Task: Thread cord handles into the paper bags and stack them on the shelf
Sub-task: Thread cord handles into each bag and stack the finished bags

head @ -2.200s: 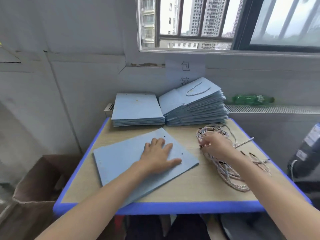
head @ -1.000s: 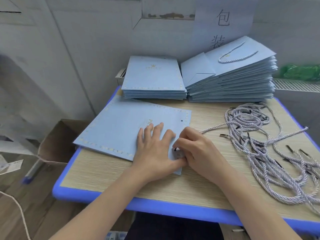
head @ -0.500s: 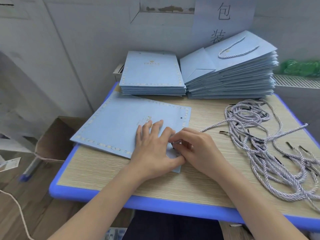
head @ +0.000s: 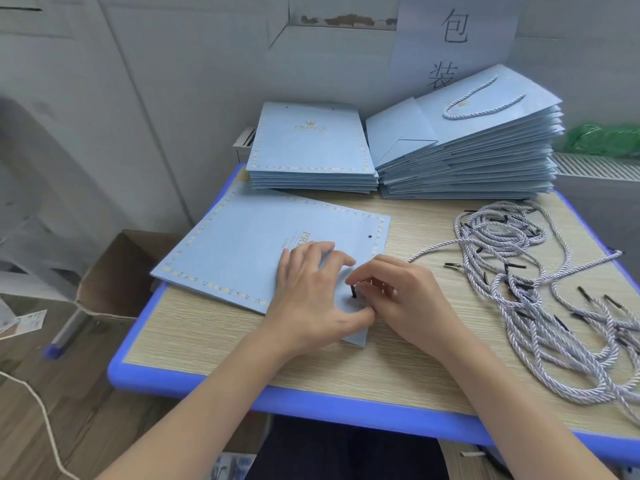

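Head view: left hand [head: 311, 292] presses the paper bag [head: 249, 251] flat; right hand [head: 401, 299] pinches the cord tip [head: 353, 291].

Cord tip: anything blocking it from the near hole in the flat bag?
Nothing visible. The right hand pinches the black cord tip on the flat bag; the left hand presses beside it. The hole itself is hidden.

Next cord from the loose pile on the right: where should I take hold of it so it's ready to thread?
Probably near a black tip, not mid-rope. In the cord pile the strands loop over one another, so a mid-grab would likely drag several. One cord end lies apart at the pile's left edge; pinch just behind its tip, coming from above on the bag side.
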Available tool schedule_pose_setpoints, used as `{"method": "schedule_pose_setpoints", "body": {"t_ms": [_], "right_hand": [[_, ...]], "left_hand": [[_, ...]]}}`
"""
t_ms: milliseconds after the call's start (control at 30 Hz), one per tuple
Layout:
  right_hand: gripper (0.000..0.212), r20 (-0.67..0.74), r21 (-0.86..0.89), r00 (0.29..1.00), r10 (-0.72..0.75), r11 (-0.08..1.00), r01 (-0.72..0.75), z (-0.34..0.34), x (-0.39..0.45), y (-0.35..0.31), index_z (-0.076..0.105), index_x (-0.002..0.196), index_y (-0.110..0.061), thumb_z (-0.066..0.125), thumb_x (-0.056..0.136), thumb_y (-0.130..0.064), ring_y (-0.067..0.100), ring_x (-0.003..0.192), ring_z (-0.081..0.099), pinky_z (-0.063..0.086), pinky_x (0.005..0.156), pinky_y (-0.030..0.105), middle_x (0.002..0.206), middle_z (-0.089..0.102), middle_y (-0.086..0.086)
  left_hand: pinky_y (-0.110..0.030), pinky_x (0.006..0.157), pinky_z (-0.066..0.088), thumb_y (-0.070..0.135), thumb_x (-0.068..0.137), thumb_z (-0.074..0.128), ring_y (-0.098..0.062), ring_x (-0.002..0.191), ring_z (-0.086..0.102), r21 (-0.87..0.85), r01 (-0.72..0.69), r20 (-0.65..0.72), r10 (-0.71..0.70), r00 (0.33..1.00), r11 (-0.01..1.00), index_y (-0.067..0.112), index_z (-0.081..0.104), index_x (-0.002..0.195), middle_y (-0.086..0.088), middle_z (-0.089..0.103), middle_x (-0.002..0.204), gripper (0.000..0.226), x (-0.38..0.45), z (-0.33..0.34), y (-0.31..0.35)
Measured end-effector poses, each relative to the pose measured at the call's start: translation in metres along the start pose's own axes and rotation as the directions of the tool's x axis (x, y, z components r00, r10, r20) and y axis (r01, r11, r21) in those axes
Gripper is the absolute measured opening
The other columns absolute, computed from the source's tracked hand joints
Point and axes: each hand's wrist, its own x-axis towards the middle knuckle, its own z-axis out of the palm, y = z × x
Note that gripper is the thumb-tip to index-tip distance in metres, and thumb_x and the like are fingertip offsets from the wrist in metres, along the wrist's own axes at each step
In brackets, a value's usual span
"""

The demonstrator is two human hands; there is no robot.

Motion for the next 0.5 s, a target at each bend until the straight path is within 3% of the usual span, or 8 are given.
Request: {"method": "schedule_pose_setpoints", "body": {"t_ms": [100,267,400,500], "right_hand": [[0.014,0.002,-0.006,1.0,0.005,1.0,-0.005,-0.0018,-0.0001,0.0004,0.071,0.081,-0.015,0.06,0.077,-0.008,-0.006,0.061,0.049,0.034,0.061,0.006,0.072,0.053,-0.027],[0.014,0.011,0.058,1.0,0.027,0.998,-0.027,-0.0029,0.001,-0.0033,0.073,0.08,-0.016,0.06,0.08,-0.014,0.009,0.062,0.053,0.036,0.061,0.01,0.076,0.064,-0.011],[0.027,0.025,0.084,0.999,0.047,0.995,-0.049,-0.0042,0.0013,-0.005,0.074,0.084,-0.018,0.048,0.08,-0.02,0.006,0.075,0.057,0.038,0.067,0.01,0.085,0.062,-0.012],[0.031,0.098,0.074,0.99,0.101,0.991,-0.108,-0.0045,0.0009,-0.0045,0.074,0.082,-0.023,0.043,0.081,-0.019,0.005,0.084,0.054,0.04,0.074,0.019,0.096,0.053,-0.016]], "left_hand": [[-0.042,0.114,0.011,0.077,0.049,0.03,-0.01,0.132,0.016,0.041,0.0,0.016,-0.001,1.0,0.999,0.036,0.047,0.118,0.009,0.03,0.139,0.082,-0.001,0.0014,0.0004],[-0.042,0.112,0.014,0.072,0.051,0.032,-0.009,0.127,0.021,-0.033,0.005,-0.02,-0.006,1.0,0.999,0.036,0.049,0.115,0.01,0.035,0.133,0.075,0.0001,0.0006,0.0023],[-0.038,0.108,0.023,0.068,0.053,0.037,-0.007,0.115,0.033,-0.144,-0.001,-0.089,-0.012,0.996,0.99,0.032,0.054,0.107,0.013,0.042,0.116,0.066,0.0005,-0.0009,0.0033],[-0.035,0.102,0.031,0.066,0.052,0.04,-0.009,0.104,0.036,-0.217,0.013,-0.115,-0.039,0.993,0.976,0.03,0.053,0.097,0.01,0.045,0.105,0.059,0.0001,-0.0043,0.0037]]}}
